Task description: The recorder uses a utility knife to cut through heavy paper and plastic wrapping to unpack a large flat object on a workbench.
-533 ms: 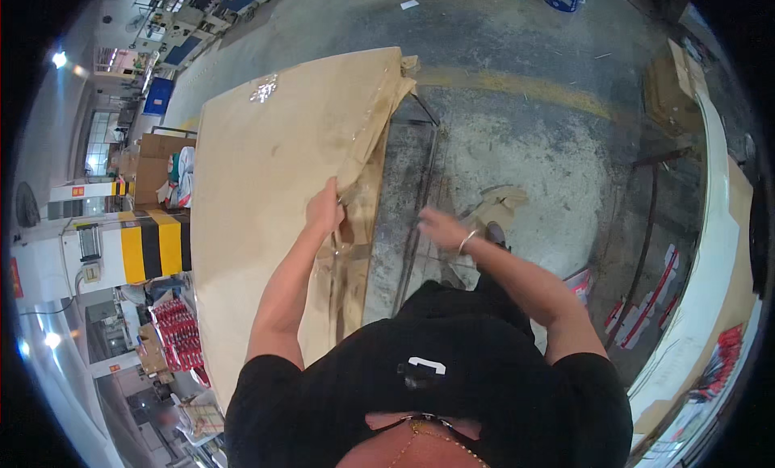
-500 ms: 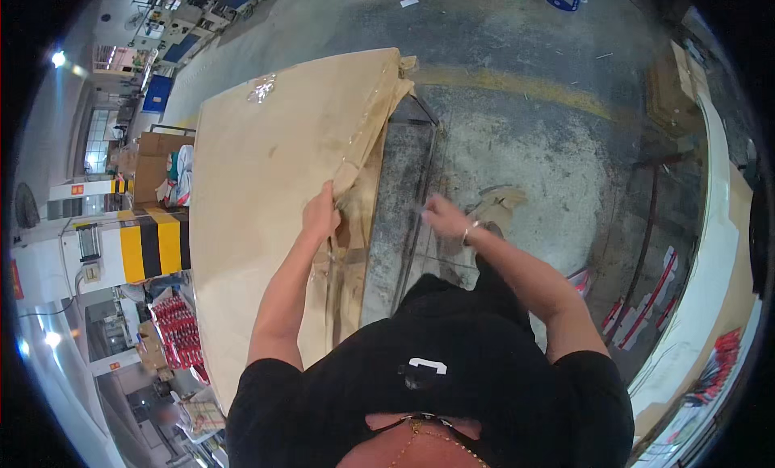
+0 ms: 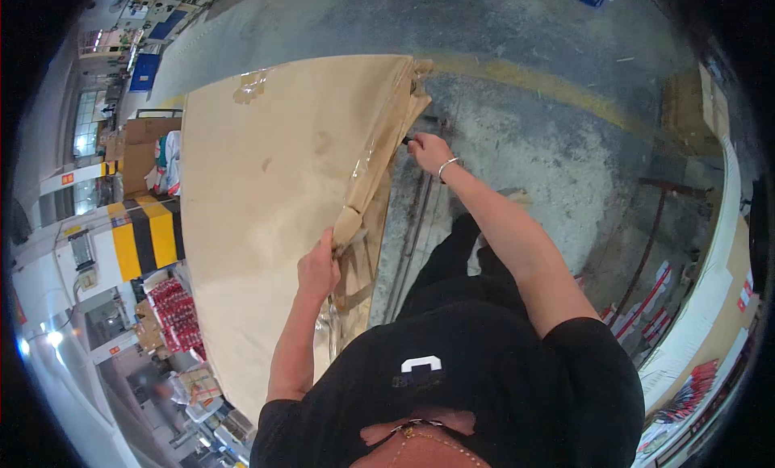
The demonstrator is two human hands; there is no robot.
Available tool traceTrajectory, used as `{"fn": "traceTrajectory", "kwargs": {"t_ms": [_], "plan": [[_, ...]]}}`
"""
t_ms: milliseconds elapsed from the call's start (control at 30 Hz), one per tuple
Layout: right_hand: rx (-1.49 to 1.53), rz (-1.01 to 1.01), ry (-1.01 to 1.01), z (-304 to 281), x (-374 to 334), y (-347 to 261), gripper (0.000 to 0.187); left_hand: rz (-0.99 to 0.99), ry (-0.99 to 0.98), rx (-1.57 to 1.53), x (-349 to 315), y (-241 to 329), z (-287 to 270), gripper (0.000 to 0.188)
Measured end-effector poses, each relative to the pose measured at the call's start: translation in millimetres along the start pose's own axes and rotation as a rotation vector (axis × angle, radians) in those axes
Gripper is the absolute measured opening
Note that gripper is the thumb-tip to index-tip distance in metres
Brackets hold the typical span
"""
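Note:
A large flat stack wrapped in brown kraft paper lies in front of me and to the left. Its right edge is torn, with clear tape along the loose paper flap. My left hand is closed on that flap, pinching it near the middle of the edge. Farther along, my right hand is closed around a small black tool, whose tip meets the side of the wrapping. Most of the tool is hidden in my fingers, so its exact kind is unclear.
Dark metal rails run along the floor beside the stack. A pillar with yellow and black stripes stands at left, near an open cardboard box. To the right are a brown carton and a long white-edged stack.
My right hand has moved away from me and toward the stack, bringing the black tool to the wrapping's edge. My left hand keeps hold of the flap. The view has shifted slightly.

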State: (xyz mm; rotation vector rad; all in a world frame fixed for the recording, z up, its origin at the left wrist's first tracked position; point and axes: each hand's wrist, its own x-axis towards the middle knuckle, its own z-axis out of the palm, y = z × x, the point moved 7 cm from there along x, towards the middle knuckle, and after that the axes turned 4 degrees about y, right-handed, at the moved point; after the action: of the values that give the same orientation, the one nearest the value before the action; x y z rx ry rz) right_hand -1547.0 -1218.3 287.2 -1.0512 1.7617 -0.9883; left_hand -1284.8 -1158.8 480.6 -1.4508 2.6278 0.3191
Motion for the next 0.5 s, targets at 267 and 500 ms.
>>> {"fn": "traceTrajectory", "kwargs": {"t_ms": [267, 500], "plan": [[0.381, -0.023, -0.037, -3, 36, 10, 0.027, -0.004, -0.051, -0.078, -1, 2, 0, 0.062], [0.472, -0.054, -0.053, -15, 57, 18, 0.023, -0.095, -0.139, -0.071, 3, -1, -1, 0.064]]}}
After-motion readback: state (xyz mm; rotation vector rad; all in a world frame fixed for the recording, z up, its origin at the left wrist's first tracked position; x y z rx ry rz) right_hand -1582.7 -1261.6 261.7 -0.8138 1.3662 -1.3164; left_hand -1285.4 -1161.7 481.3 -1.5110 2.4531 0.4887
